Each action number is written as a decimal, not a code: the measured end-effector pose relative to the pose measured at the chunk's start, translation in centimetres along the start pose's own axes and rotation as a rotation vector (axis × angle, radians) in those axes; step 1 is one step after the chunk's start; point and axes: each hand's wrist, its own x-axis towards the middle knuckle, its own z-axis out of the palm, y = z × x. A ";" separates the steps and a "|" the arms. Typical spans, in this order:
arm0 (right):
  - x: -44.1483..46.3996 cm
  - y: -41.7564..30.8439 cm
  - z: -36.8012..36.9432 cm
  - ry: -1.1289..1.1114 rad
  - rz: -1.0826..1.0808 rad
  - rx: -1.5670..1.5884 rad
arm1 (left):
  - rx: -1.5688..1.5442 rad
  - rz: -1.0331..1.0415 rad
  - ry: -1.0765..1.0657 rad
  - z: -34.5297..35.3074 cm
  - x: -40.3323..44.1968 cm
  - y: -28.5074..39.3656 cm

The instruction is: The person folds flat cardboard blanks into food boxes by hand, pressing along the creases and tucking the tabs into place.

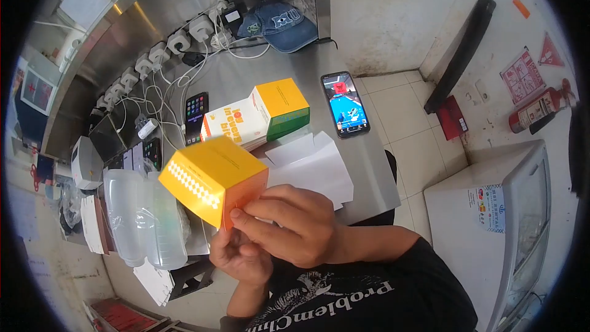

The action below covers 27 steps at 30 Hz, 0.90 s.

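One yellow box (206, 175), held up near tabletop (369, 175) and lettered carton (236, 120). White diamond pattern along near face, orange side, dark print on top too small to read. Pinched at lower corner by right hand (289, 224). Just below, curled left hand (243, 264), partly covered; cannot tell whether gripping. Underside of box hidden.

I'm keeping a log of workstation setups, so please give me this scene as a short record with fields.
Held item: yellow box with a white diamond pattern
Right hand: gripping the box's lower right edge
Left hand: at the box's lower corner, grip partly hidden
Behind box: white, yellow and green packaging
Right side of table: phone, screen lit
Back of table: blue cap
Right wall: fire extinguisher
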 end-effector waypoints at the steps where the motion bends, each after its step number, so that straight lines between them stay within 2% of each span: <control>1: -0.2 0.3 0.2 0.030 -0.007 0.002 | -0.037 0.054 0.000 0.5 -0.1 0.1; 2: -0.4 0.4 0.6 0.029 -0.008 0.004 | -0.036 0.055 0.001 0.4 0.0 0.4; 4: -0.8 0.8 1.3 0.033 -0.002 0.242 | -0.088 0.026 -0.022 0.3 0.4 1.3; 5: -1.0 0.9 1.2 0.033 -0.002 0.241 | -0.056 -0.094 0.144 0.3 0.1 1.5; 6: -1.3 1.0 1.0 -0.059 0.048 0.299 | -0.055 -0.093 0.144 -0.6 0.0 1.4; 7: -1.4 1.0 0.8 -0.151 0.096 0.357 | 0.052 0.033 0.089 -2.1 0.4 1.0; 8: -1.3 1.2 0.4 -0.147 0.095 0.358 | 0.159 0.158 0.031 -3.1 0.7 0.7; 9: -0.9 1.6 -0.2 -0.079 0.114 0.418 | 0.232 0.253 0.003 -2.8 1.5 1.0; 10: -0.5 1.8 -0.6 -0.011 0.133 0.478 | 0.230 0.255 0.000 -2.9 2.3 1.7; 12: -0.2 1.9 -0.4 0.022 0.153 0.428 | 0.813 0.430 -0.447 -3.5 3.6 2.8; 14: -0.4 2.8 0.6 -0.007 0.104 0.283 | 0.886 0.499 -0.528 -4.0 3.5 1.6; 15: -1.0 3.2 0.8 -0.063 0.080 0.153 | 0.852 0.380 -0.492 -3.8 3.3 1.3; 17: -1.5 3.3 0.7 -0.113 0.035 0.120 | 0.775 0.147 -0.423 -3.6 3.3 0.6; 18: -1.5 3.3 0.6 -0.168 -0.008 0.088 | 0.774 0.149 -0.423 -3.5 3.2 0.3; 19: -1.7 3.2 0.5 -0.210 -0.061 0.050 | 0.354 -0.126 -0.174 -3.6 3.2 0.0; 21: -2.2 2.8 0.8 -0.213 -0.118 0.030 | -0.072 -0.389 0.078 -3.7 3.2 0.1; 24: -3.2 2.5 1.4 -0.185 -0.201 0.003 | -0.024 -0.585 0.185 -4.3 4.1 0.6; 26: -3.4 2.2 1.5 -0.135 -0.093 0.249 | 0.040 -0.535 0.266 -3.7 3.7 0.4; 27: -3.8 2.4 1.5 -0.133 -0.092 0.246 | 0.018 -0.514 0.229 -3.7 3.9 0.9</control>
